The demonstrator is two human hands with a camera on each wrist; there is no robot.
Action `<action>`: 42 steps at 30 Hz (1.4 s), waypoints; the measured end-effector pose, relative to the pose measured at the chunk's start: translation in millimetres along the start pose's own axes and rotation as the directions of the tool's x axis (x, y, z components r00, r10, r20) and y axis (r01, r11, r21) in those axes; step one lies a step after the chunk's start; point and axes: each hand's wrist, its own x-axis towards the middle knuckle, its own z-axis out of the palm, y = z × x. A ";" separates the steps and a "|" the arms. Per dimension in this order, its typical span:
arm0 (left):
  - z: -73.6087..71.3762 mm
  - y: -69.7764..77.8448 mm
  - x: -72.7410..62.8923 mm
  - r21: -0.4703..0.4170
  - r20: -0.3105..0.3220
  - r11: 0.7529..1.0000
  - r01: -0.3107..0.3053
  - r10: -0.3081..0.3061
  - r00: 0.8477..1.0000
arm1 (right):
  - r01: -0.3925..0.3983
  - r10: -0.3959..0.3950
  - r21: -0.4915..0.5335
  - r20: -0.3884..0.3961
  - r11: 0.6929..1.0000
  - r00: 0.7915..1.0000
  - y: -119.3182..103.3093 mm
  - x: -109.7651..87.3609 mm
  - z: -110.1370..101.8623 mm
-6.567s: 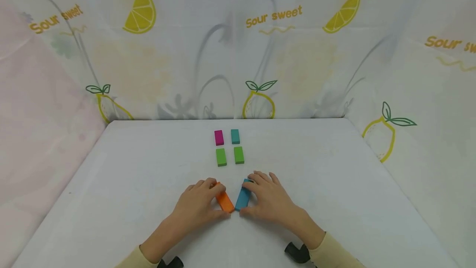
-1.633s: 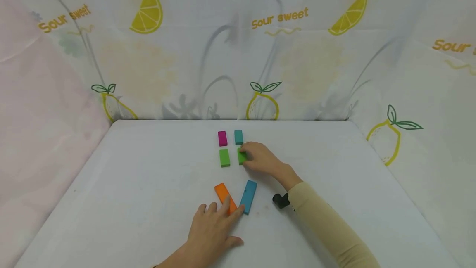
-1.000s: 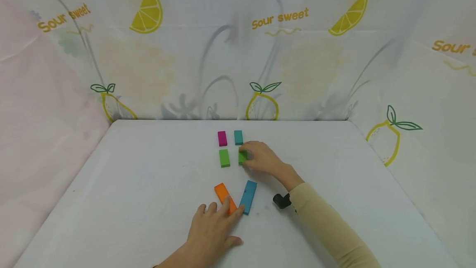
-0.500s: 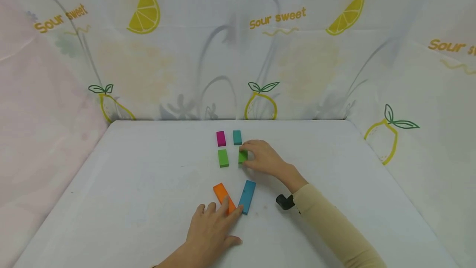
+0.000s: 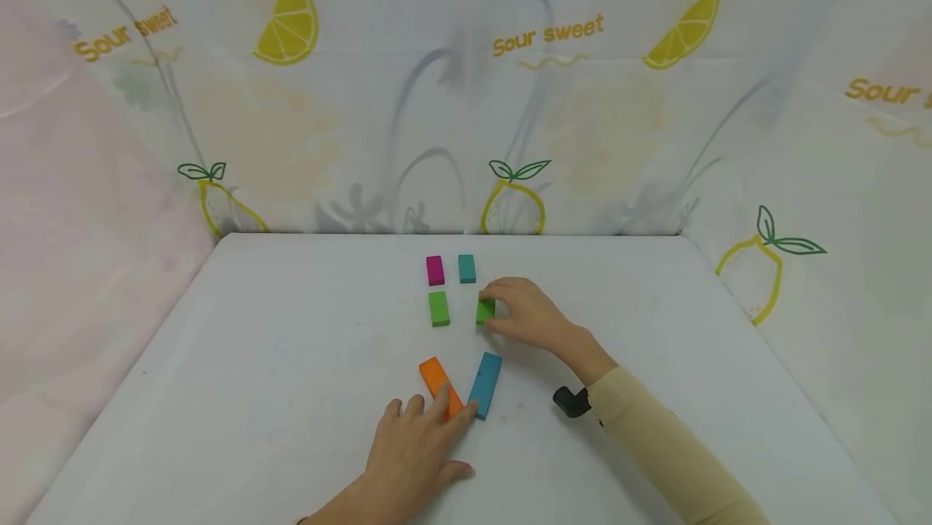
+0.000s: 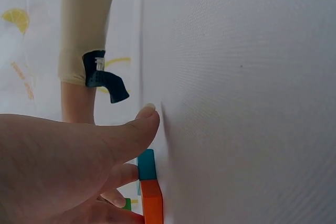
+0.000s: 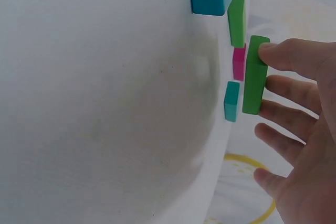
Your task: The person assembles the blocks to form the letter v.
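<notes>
My right hand [image 5: 535,315] pinches a green block [image 5: 485,309] between thumb and fingers, slightly right of the other small blocks. In the right wrist view the thumb presses one face of this green block [image 7: 255,77], fingers behind it. Nearer to me, an orange block [image 5: 437,378] and a blue block [image 5: 486,379] lie slanted, their near ends close together. My left hand [image 5: 411,452] rests with extended fingers, one fingertip on the orange block and another at the blue block's near end. The thumb points off to the side, over the table.
Behind stand a second green block [image 5: 439,309], a magenta block [image 5: 435,270] and a teal block [image 5: 467,268]. They lie on a white table [image 5: 291,395] that ends at a printed cloth backdrop [image 5: 349,129]. A black wrist device [image 5: 571,402] sits by the right sleeve.
Earlier both hands held the orange and blue blocks. The right hand then reached the right green block, gripped it and shifted it a little rightward. The left hand has stayed put lately.
</notes>
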 end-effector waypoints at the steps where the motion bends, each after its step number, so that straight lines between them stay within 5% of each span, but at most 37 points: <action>1: 0.0 0.1 0.0 0.002 -0.003 1.000 0.000 0.000 1.000 | -0.004 0.004 -0.001 0.002 1.000 1.000 0.4 -1.0 0.0; 42: -1.3 2.4 2.5 0.035 -0.003 0.999 -0.005 0.005 1.000 | -0.022 0.021 -0.004 -0.027 1.000 0.999 5.4 -33.2 2.9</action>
